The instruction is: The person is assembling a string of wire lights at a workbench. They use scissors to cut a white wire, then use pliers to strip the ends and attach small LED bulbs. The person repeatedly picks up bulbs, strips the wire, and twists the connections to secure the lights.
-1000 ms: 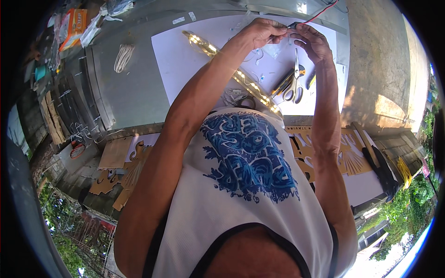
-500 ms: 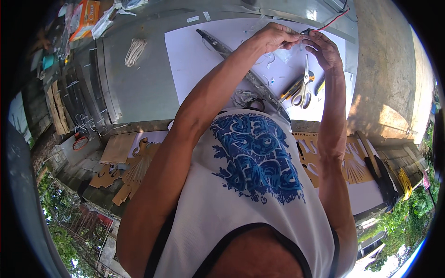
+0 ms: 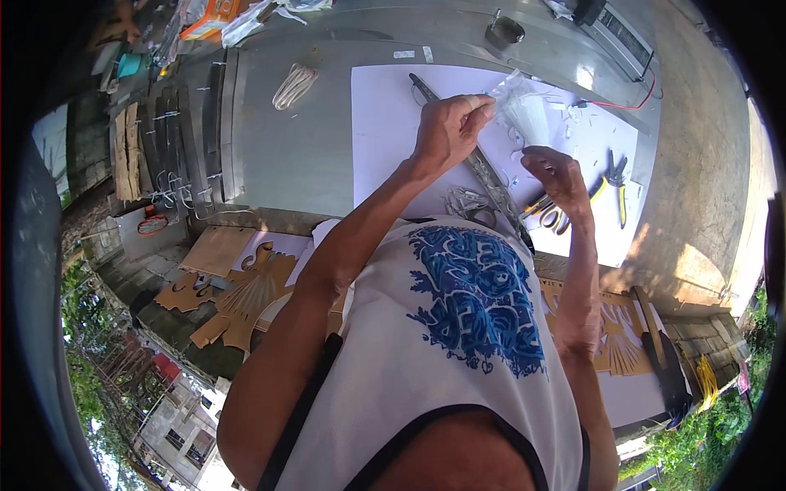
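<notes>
My left hand (image 3: 449, 129) is raised over the white sheet (image 3: 385, 131) and pinches the top of a thin white, translucent plastic piece (image 3: 524, 110) that fans out to the right. My right hand (image 3: 561, 178) is just below it, curled fingertips meeting the lower end of the piece. A long metal strip (image 3: 491, 184) lies diagonally on the sheet under both hands. Yellow-handled scissors (image 3: 547, 211) lie beside my right hand, partly hidden by it.
The sheet lies on a grey metal table (image 3: 295, 155). Pliers (image 3: 616, 184), small white scraps, a coil of white cord (image 3: 293, 84), a round tin (image 3: 504, 33) and a red wire (image 3: 626, 100) are on it. Cardboard cutouts (image 3: 246, 295) lie below the table edge.
Both hands have come down from the far edge of the sheet. My right hand has dropped below my left, and the white piece now shows spread between them.
</notes>
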Demonstrator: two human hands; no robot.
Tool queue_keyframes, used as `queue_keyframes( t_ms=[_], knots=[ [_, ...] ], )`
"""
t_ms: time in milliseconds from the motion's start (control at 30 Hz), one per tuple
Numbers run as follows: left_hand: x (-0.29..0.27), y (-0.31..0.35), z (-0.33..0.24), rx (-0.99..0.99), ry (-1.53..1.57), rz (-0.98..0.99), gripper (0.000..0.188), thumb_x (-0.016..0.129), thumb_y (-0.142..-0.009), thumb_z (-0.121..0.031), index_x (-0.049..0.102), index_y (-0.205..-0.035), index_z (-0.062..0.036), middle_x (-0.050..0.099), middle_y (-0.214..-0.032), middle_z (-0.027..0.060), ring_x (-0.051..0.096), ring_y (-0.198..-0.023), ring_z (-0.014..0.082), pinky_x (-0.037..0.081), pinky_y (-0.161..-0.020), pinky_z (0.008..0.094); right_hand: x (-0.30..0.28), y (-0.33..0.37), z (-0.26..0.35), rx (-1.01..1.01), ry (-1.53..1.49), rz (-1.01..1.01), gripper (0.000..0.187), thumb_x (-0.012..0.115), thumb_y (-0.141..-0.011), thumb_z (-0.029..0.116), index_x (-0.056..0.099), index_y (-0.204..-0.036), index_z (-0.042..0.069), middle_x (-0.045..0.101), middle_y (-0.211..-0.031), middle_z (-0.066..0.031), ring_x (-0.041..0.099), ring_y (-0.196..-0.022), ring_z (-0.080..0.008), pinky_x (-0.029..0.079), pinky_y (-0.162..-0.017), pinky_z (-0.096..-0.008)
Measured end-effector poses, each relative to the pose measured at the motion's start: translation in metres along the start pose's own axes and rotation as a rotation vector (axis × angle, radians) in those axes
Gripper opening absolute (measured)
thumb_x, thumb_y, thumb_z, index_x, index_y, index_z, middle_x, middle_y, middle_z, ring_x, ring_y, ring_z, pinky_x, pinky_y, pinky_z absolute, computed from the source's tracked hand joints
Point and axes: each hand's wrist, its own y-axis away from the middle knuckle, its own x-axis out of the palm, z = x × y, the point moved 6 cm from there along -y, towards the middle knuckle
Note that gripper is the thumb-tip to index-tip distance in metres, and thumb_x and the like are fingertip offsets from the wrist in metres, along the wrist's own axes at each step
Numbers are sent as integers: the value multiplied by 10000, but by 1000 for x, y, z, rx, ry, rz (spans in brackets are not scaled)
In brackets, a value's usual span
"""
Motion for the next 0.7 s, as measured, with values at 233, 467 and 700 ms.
queue_keyframes(
  t_ms=[233, 467, 700],
  knots=[
    [-69, 81, 50, -315, 300, -253, 228, 669, -966, -198, 730, -1073, -6, 648, -704, 13, 576, -616, 54, 461, -526, 207, 64, 4, 29, -183, 252, 47, 256, 663, -852, 120, 690, -1076, 1, 713, -910, -211, 700, -799, -375, 541, -722, -409],
    [-86, 123, 43, -85, 5, -298, 237, 693, -900, -135, 708, -1106, -19, 700, -835, 105, 660, -693, 181, 525, -626, 294, 73, 0, 20, -317, 52, 249, 155, 581, -845, 104, 661, -906, -14, 635, -671, -147, 618, -591, -252, 452, -551, -407],
    [-142, 152, -66, 318, -506, -279, 492, 790, -782, -205, 655, -1240, -87, 658, -1136, 63, 571, -1105, 268, 485, -917, 430, 97, 16, 129, -207, 89, 572, 138, 560, -850, 25, 672, -913, -28, 673, -721, -137, 638, -607, -191, 483, -561, -324]
  ],
)
